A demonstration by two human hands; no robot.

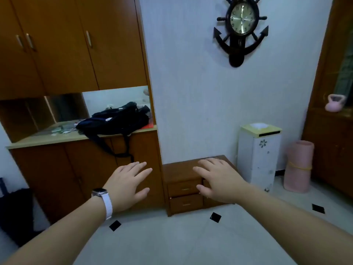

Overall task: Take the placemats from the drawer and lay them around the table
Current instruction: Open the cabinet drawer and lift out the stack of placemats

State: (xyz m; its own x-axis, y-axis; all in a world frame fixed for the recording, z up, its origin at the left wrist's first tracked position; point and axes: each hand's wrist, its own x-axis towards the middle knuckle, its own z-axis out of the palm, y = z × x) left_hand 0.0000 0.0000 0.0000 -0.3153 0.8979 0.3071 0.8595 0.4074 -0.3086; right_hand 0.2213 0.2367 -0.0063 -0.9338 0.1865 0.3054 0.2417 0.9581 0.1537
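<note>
A low wooden drawer chest (180, 169) stands on the floor against the white wall, its two left drawers (184, 188) closed. My right hand (217, 180) hovers in front of the chest, fingers spread, covering its right half. My left hand (128, 184), with a white watch on the wrist, is stretched out to the left of the chest in front of the tall cabinet, fingers apart and empty. No placemats and no table are in view.
A tall wooden cabinet (80, 169) with a counter holding a dark bag (116, 119) fills the left. A white narrow stand (257, 155) and a rolled pink mat (299, 167) stand right of the chest. The tiled floor (172, 241) lies in front.
</note>
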